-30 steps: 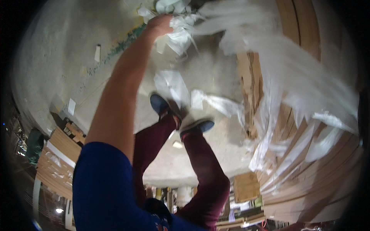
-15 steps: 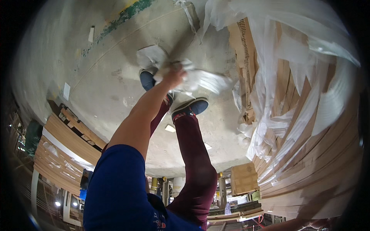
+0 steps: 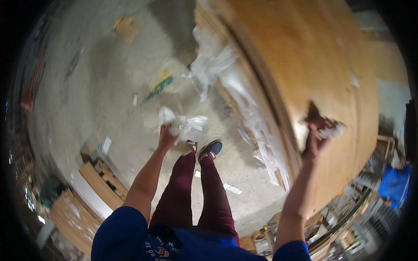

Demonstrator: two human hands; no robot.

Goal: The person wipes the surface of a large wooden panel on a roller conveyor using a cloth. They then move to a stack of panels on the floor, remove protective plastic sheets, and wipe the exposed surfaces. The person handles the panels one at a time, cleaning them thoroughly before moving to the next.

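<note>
Centrally, the person's left hand (image 3: 165, 139) is closed around a bunch of white plastic film (image 3: 189, 124), held up over the grey floor (image 3: 109, 78). The right hand (image 3: 313, 148) is above a tall stack's wooden top (image 3: 296, 48); blur hides whether it grips the whitish scrap (image 3: 334, 131) at its fingers. Between the hands, farther forward, loose film (image 3: 215, 63) drapes the stack's side. Brown boards (image 3: 69, 217) are piled at lower left.
</note>
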